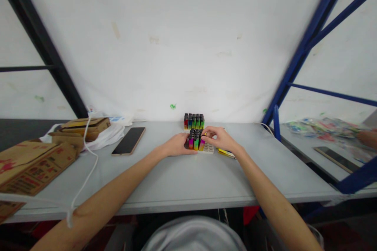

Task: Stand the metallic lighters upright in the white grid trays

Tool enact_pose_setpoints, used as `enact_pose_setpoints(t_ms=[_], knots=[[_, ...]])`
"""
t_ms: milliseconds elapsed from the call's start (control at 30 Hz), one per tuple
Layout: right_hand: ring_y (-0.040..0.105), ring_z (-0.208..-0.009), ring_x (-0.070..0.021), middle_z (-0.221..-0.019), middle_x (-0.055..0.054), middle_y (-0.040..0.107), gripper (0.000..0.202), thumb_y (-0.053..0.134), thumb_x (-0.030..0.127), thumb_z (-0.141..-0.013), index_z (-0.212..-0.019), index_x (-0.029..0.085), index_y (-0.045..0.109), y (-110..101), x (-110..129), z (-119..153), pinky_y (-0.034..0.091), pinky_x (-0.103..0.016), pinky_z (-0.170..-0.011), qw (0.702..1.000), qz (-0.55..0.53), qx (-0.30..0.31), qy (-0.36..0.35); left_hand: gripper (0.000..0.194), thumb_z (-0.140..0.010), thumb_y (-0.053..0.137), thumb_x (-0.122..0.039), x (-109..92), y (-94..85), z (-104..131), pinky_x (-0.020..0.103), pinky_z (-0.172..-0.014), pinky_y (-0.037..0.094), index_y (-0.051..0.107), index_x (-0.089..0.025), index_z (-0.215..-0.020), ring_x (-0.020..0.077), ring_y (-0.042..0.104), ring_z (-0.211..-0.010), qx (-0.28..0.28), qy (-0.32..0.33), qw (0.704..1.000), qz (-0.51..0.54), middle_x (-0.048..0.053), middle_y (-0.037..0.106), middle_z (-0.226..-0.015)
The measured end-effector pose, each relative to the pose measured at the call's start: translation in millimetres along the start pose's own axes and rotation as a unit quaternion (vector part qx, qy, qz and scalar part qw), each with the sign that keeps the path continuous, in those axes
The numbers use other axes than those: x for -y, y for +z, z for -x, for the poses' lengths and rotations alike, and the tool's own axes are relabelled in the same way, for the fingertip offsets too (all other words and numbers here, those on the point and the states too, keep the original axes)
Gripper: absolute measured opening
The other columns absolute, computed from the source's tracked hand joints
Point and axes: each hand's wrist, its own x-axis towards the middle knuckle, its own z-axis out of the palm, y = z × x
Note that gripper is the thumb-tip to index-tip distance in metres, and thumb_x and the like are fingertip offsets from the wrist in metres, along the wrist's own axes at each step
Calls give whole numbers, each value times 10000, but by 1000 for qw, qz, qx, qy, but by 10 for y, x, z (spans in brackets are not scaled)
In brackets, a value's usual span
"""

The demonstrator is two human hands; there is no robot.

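Note:
Two blocks of colourful lighters with black tops stand one behind the other on the grey table. The front lighters (196,143) sit upright in a pale tray (209,148), whose right part shows bare slots. My left hand (177,144) curls round the left side of this tray, thumb along the front, other fingers partly hidden behind the lighters. With thumb and fingertips closed, my right hand (217,137) pinches a purple and yellow lighter (202,144) at the right end of the front block. The rear lighters (194,120) stand near the wall, touched by neither hand.
Yellow items (226,153) lie beside my right wrist. A phone (129,141) rests to the left, near cardboard boxes (41,160) and a white cable (87,133). Blue frame bars (297,66) rise at right; beyond them are another person's hand (366,138) and plastic packets (324,127).

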Motion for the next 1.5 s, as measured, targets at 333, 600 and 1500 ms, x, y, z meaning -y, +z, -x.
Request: enact_pose_setpoints(t_ms=[333, 600, 1500], knots=[[623, -667, -162, -748, -7, 711, 306, 631, 483, -983, -1035, 199, 731, -11, -3, -15, 487, -280, -682, 999, 31, -24, -11, 679, -743, 833, -631, 92, 53, -19, 373, -927, 557, 707, -187, -1242, 330, 729, -1030, -18, 11, 999, 37, 102, 778, -1125], [657, -846, -201, -929, -92, 733, 193, 558, 240, -1008, -1033, 151, 728, -307, -453, 10, 473, -298, -823, 941, 293, -157, 67, 694, -781, 778, -679, 61, 36, -17, 390, -948, 555, 691, -164, -1238, 339, 725, -1048, -11, 7, 1000, -19, 133, 761, -1175], [675, -893, -230, -935, -136, 736, 210, 693, 337, -938, -873, 170, 802, -434, -774, 138, 498, -297, -844, 901, 380, -44, 204, 675, -766, 787, -663, 12, 19, -18, 399, -953, 548, 691, -173, -1221, 343, 715, -1054, -9, -5, 1000, -11, 129, 755, -1186]])
